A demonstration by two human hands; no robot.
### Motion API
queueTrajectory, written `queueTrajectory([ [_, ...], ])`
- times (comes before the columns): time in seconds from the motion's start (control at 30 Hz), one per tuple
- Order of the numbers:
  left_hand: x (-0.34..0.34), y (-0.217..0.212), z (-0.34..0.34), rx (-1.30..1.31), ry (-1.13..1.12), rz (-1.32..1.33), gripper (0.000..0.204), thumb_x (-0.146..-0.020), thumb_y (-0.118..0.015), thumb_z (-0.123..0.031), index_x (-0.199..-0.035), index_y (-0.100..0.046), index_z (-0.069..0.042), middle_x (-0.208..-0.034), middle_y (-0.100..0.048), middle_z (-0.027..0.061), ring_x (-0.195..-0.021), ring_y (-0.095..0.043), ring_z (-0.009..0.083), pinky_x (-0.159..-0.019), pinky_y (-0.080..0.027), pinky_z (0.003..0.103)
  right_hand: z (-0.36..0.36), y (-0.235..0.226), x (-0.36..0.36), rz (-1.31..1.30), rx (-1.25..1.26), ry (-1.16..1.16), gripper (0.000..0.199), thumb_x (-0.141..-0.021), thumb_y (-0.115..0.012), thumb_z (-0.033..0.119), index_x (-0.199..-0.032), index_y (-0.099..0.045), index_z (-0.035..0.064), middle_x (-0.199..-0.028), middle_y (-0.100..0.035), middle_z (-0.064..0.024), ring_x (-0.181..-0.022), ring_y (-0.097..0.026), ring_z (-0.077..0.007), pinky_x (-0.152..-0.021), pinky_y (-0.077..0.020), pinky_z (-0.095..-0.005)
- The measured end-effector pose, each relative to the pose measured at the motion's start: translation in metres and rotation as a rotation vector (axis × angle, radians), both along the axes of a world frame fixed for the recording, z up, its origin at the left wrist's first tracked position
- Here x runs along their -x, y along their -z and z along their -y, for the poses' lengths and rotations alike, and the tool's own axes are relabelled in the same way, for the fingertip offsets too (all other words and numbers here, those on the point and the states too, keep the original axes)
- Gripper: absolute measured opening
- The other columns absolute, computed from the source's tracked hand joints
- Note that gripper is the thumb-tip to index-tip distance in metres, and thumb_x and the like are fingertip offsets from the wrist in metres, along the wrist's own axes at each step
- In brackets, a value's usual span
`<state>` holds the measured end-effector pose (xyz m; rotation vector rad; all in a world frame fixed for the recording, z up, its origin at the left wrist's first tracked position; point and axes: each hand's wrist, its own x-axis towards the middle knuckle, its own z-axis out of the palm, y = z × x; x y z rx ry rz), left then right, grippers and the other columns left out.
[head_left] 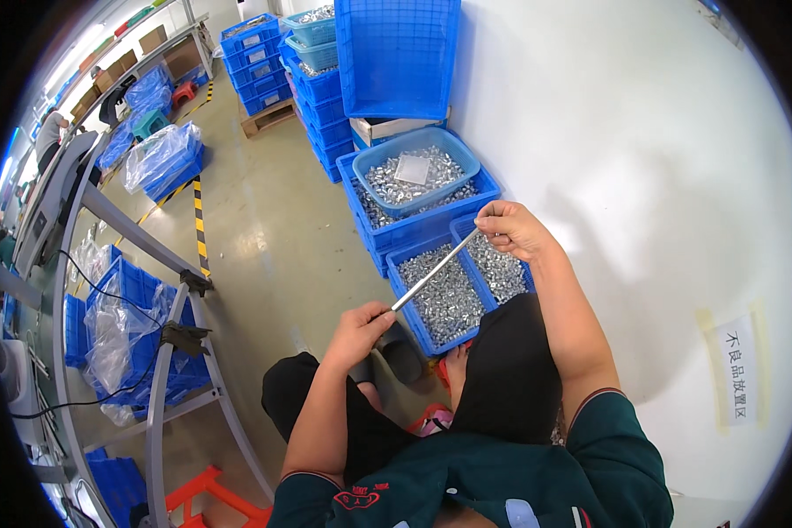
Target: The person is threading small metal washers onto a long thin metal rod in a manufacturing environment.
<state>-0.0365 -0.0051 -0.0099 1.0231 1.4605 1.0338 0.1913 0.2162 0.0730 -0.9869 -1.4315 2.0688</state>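
Observation:
A thin, straight silvery rod (436, 270) slants between my two hands, its far end up and to the right. My left hand (361, 331) is closed round its lower end. Up by the wall, my right hand (512, 231) pinches the other end between thumb and fingers. Below the rod, a blue bin (402, 293) holds many small shiny metal parts, and a second blue bin (530, 280) of similar parts sits at its right, partly hidden by my right forearm and knee. Whether anything is threaded on the rod is too small to tell.
Behind the bins, a light-blue basket (473, 167) of metal parts rests on a larger blue crate (356, 204). Stacked blue crates (321, 114) stand farther back. A grey metal frame (156, 414) with cables is at my left, near a red stool (204, 486). A white wall (634, 176) runs along the right.

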Motion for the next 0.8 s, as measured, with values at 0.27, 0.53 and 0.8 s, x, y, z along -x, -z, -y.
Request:
queueTrajectory([
  [0.27,0.0,0.007,0.0,-0.072,-0.033,-0.048,0.019,-0.086,-0.056,-0.023,-0.089,-0.061,-0.005,-0.065,-0.048,-0.0045,-0.055,-0.043,0.0046,-0.044,-0.036,0.021,0.004,0.001,0.005,0.092,-0.126,0.009,0.014,-0.077,-0.067,0.011,-0.08,-0.055,0.0042,-0.062,-0.047,0.0013,-0.043,-0.035,-0.0019,-0.035,-0.023,-0.0151],
  [0.53,-0.014,-0.008,-0.005,0.017,-0.015,0.172,0.022,-0.086,-0.055,-0.027,-0.087,-0.06,-0.006,-0.062,-0.048,-0.0035,-0.049,-0.04,0.0048,-0.039,-0.03,0.02,0.001,0.006,0.001,-0.192,0.13,-0.014,0.015,-0.083,-0.061,0.013,-0.092,-0.058,0.001,-0.064,-0.047,0.0009,-0.045,-0.036,-0.0009,-0.036,-0.0255,-0.0131],
  [0.8,-0.02,-0.001,-0.008,-0.028,0.022,0.335,0.022,-0.087,-0.053,-0.026,-0.086,-0.059,-0.004,-0.062,-0.051,-0.0003,-0.048,-0.042,0.0063,-0.042,-0.031,0.02,0.003,0.009,0.007,-0.286,0.273,0.011,0.019,-0.086,-0.058,0.017,-0.098,-0.058,0.002,-0.066,-0.047,-0.0003,-0.046,-0.035,-0.0012,-0.036,-0.0252,-0.0127],
])
